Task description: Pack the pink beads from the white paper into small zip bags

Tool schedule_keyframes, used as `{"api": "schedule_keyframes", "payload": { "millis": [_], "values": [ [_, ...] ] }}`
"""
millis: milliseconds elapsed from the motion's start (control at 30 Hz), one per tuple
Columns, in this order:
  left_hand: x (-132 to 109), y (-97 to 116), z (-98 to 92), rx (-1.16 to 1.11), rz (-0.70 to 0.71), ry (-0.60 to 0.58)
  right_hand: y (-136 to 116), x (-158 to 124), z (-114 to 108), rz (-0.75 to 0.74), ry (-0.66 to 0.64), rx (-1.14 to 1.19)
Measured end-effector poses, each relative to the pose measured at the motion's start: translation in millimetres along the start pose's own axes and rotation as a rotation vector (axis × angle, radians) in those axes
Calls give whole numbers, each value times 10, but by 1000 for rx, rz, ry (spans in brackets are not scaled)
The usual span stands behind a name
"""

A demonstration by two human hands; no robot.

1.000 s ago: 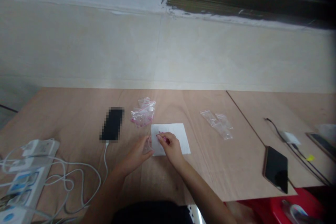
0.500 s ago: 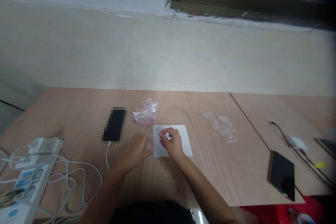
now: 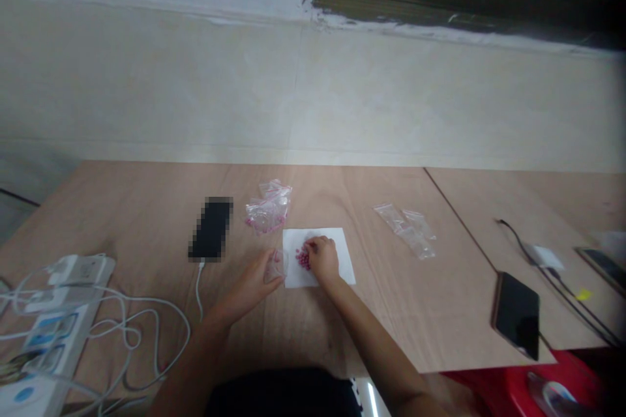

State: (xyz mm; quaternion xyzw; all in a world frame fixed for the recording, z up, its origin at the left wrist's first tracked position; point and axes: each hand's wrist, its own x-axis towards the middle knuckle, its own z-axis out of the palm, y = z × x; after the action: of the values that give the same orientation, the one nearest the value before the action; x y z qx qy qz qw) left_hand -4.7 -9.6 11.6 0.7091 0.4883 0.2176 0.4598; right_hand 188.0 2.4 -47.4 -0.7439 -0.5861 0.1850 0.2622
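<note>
My left hand (image 3: 255,277) is closed on the edge of a small clear plastic bag (image 3: 276,266), with a trace of pink inside it. The bag's mouth is on the side towards a white sheet of paper (image 3: 346,267). On that sheet lies a small heap of pink beads (image 3: 302,258). My right hand (image 3: 323,259) is over the sheet at the right side of the heap, thumb and finger pinched together among the beads. Whatever sits between those fingertips is too small to make out.
Clear bags with pink beads (image 3: 268,214) lie behind the paper. More clear bags (image 3: 407,229) rest to the right. A black phone (image 3: 212,229) on a white cable, a power strip (image 3: 78,313) with tangled cords, and another phone (image 3: 516,314) are on the wooden table (image 3: 381,313).
My right hand has come down from above the heap to its right side, uncovering more beads. My left hand keeps the bag in nearly the same spot. The view has shifted slightly.
</note>
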Motion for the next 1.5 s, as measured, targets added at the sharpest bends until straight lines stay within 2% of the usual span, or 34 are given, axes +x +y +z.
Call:
{"api": "schedule_keyframes", "payload": {
  "millis": [333, 467, 633, 700, 800, 867, 967, 1133, 1267, 1367, 1433, 1500],
  "values": [
    [54, 8, -14, 35, 52, -2, -67, 60, -31, -61, 3, 41],
    [28, -27, 37, 2, 32, 27, -200, -44, -213, -63, 25, 122],
    [27, -72, 109, -23, 49, 23, -429, -321, -420, -215, -53, 369],
    [31, -87, 112, -29, 43, 27, -431, -356, -403, -187, -26, 371],
    [35, -97, 84, -12, 33, 38, -320, -282, -275, -78, 60, 222],
    [38, -89, 56, -1, 32, 42, -229, -194, -171, -53, 56, 101],
    [47, -60, 24, 21, 37, 42, -160, -93, -87, -52, 36, 43],
    [72, -41, 36, 52, 42, 42, -308, -154, -240, -52, 101, 173],
    [79, -57, 72, -16, 59, 18, -473, -320, -375, -195, 0, 346],
    [67, -75, 77, -36, 46, 19, -461, -345, -330, -154, 26, 322],
    [55, -93, 68, -13, 23, 27, -395, -296, -238, -78, 71, 224],
    [45, -110, 51, 11, 11, 35, -321, -225, -132, -53, 58, 116]
  ]
}}
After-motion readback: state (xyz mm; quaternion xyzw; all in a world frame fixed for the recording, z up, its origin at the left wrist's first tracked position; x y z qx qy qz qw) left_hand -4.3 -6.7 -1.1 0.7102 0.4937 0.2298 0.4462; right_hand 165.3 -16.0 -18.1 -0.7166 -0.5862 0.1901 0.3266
